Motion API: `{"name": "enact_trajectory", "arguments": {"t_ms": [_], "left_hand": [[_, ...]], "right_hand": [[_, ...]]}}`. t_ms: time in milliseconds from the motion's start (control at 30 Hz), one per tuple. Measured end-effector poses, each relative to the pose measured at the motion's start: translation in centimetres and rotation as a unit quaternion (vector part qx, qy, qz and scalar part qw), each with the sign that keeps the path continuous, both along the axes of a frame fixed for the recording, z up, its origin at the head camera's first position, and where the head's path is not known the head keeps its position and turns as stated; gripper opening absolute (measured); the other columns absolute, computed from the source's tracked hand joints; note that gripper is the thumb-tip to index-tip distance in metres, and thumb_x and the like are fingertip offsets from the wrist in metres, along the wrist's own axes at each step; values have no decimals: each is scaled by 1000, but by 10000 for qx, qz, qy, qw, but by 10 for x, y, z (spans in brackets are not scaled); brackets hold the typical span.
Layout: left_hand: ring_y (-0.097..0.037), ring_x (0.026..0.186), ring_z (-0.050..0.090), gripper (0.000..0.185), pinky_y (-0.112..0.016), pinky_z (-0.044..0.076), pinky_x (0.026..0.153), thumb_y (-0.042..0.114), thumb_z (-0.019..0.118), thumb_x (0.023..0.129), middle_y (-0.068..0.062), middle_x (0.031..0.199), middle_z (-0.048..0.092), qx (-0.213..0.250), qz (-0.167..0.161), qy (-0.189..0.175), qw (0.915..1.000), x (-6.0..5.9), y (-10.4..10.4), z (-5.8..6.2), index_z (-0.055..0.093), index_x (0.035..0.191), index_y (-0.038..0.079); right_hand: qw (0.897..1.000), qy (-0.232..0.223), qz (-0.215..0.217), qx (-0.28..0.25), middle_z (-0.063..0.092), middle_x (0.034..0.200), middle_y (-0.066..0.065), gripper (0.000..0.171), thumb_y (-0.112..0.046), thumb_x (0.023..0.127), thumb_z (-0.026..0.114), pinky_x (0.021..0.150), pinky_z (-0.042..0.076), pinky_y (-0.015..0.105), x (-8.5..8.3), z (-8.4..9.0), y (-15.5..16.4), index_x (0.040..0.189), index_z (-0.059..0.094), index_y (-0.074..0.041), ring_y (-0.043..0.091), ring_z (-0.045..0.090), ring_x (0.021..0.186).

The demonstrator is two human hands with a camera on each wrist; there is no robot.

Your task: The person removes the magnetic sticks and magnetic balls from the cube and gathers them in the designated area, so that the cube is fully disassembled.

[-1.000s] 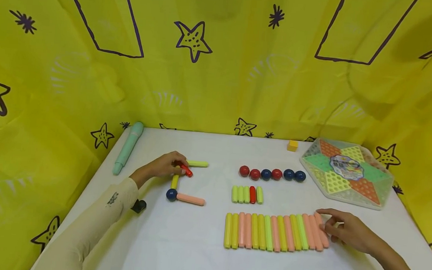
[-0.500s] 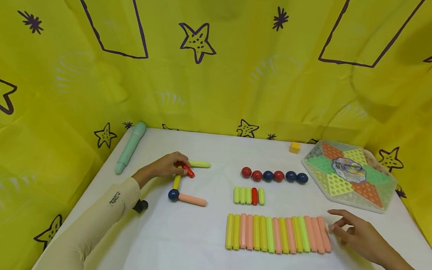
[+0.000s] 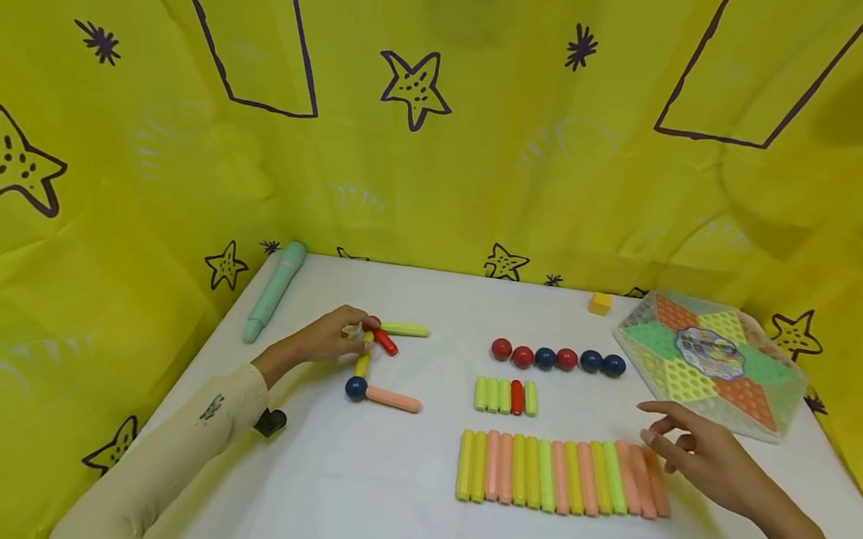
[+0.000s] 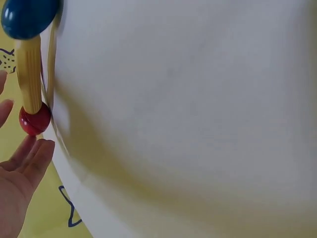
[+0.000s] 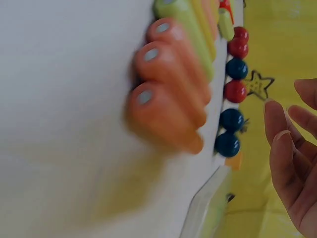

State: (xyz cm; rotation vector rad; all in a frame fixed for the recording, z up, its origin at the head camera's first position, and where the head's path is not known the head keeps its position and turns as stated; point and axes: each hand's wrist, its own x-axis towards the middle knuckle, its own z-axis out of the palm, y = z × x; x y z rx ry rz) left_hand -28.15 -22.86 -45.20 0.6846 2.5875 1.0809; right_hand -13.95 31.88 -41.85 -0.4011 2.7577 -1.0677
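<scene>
At our left fingers [image 3: 356, 328] we pinch the red ball [image 3: 373, 324] topping a yellow stick [image 3: 363, 363] on the counter [image 3: 388, 467]; our right hand [image 3: 696, 455] hovers released over the pink sticks [image 3: 642, 480] ending the long row.

We see the surface [image 3: 414, 519] from above through the head view, wrist views skim it closely sideways, all sharing the long sticks [image 3: 563, 474] and balls [image 3: 556, 358].
</scene>
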Motion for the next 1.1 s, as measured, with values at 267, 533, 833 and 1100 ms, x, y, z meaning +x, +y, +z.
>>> {"name": "enact_trajectory", "arguments": {"t_ms": [267,533,833,1100], "left_hand": [[-38,127,47,49,-54,41,109,14,68,95,-24,142,48,-225,47,35,9997,4,3,-4,55,139,-2],[-38,128,51,53,-49,46,107,18,67,97,-21,141,44,-391,275,-328,9983,2,6,-7,49,144,4],[-34,120,58,52,-44,51,101,17,69,96,-19,136,46,-293,375,-458,9978,0,9,-9,50,143,4],[-35,120,60,54,-43,52,100,18,70,96,-17,131,46,-267,513,-560,9968,-1,7,-8,50,144,7]], "right_hand": [[9959,93,867,-221,69,105,16,32,-20,101,61,58,55,30,-40,28,-64,129,60,-2,14,63,63],[9831,-148,1812,-191,68,103,12,28,-20,101,61,57,51,27,-102,33,-163,125,63,-5,23,65,67],[9802,-622,1870,-206,68,114,15,32,-20,99,64,57,49,27,-162,13,-259,126,63,-2,31,70,74],[9809,-1280,1466,31,61,131,20,40,-15,93,73,58,55,24,-187,-20,-307,128,60,-1,15,67,62]]}}
